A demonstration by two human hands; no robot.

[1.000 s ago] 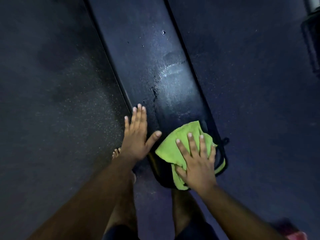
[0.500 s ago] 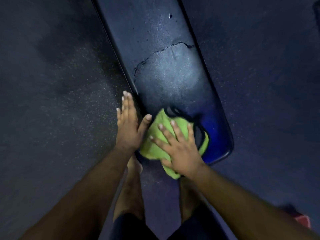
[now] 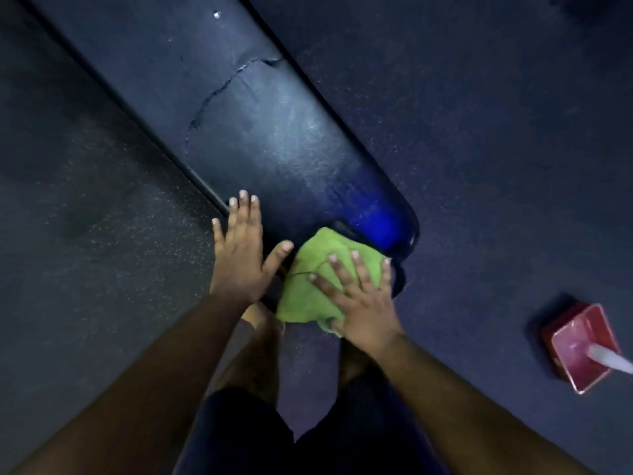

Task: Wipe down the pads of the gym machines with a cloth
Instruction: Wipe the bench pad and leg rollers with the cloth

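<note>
1. The dark padded bench (image 3: 260, 132) runs from far left to its near end at centre.
2. The green cloth (image 3: 310, 289) covers that near end.
3. The right hand (image 3: 356, 303) presses flat on the cloth, fingers spread, not clenched.
4. The left hand (image 3: 239, 258), released and empty, rests flat on the bench's left edge, just beside the cloth.

Likely a gym: long padded bench (image 3: 260, 132) over dark speckled rubber flooring (image 3: 85, 217).
</note>
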